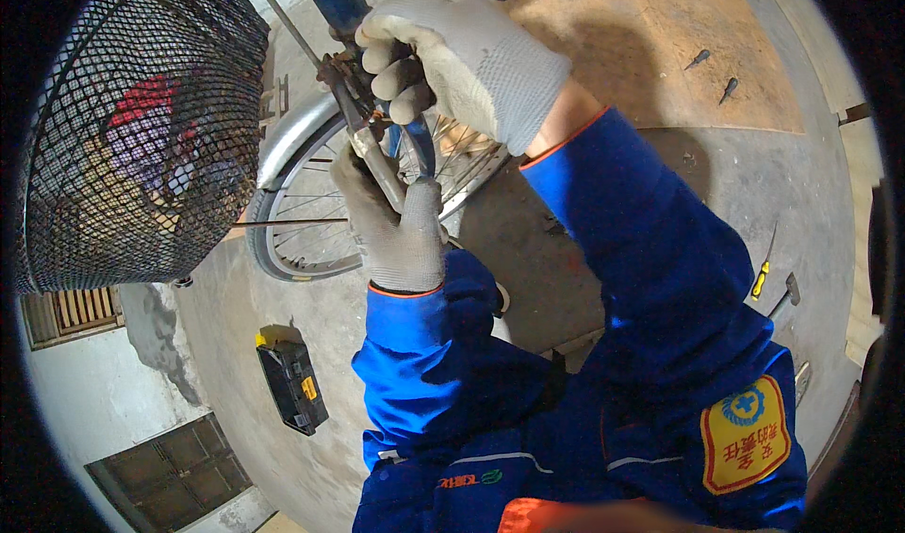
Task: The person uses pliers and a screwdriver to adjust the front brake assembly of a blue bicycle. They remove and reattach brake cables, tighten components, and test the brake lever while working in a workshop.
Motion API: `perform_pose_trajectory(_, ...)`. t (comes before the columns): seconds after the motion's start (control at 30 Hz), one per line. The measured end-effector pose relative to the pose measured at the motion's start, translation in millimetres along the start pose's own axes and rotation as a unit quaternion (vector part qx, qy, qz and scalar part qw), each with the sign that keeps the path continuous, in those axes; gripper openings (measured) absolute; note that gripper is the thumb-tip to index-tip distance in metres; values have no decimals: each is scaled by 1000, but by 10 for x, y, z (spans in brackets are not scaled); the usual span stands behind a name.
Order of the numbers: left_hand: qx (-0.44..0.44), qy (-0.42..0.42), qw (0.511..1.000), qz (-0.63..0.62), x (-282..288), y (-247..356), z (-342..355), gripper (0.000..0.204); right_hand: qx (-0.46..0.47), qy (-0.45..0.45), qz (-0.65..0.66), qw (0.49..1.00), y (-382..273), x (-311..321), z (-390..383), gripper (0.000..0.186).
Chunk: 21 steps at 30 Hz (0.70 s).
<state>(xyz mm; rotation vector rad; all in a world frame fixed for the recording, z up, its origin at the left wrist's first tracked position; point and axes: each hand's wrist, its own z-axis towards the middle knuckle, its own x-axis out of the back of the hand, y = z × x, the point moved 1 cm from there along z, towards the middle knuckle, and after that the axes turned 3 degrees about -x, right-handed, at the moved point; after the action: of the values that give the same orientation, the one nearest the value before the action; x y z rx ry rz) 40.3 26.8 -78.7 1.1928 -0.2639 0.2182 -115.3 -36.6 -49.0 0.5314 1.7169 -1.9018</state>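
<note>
A bicycle's front wheel [316,260] with a silver mudguard [290,139] shows below a blue frame tube [337,3]. My left hand [403,236], in a grey-white knit glove, is closed round a grey metal bar [379,170]. A curved blue bar [420,148] runs beside it, close to my thumb. My right hand [462,66], gloved alike, is above the left with its fingers curled at the dark metal joint [347,69] under the frame tube. What those fingers pinch is hidden.
A black mesh basket [141,137] with cloth-like items is at the left. An open black tool case [290,382] lies on the floor. At the right are a yellow-handled screwdriver [760,280], a hammer [790,290] and two small dark tools [729,90] near a tan board [754,24].
</note>
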Motion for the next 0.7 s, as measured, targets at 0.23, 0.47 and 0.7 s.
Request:
perform_pose_trajectory(0.23,132,-34,962,-235,11,-8,-71,68,-50,-42,65,996,-124,-18,-18,30)
perform_pose_trajectory(0.47,67,9,987,-146,194,-63,-278,60,-108,-61,91,988,-373,233,-259,27)
perform_pose_trajectory(0.7,201,-27,966,-161,129,-442,-1585,68,13,-41,-136,990,-456,580,-1024,32)
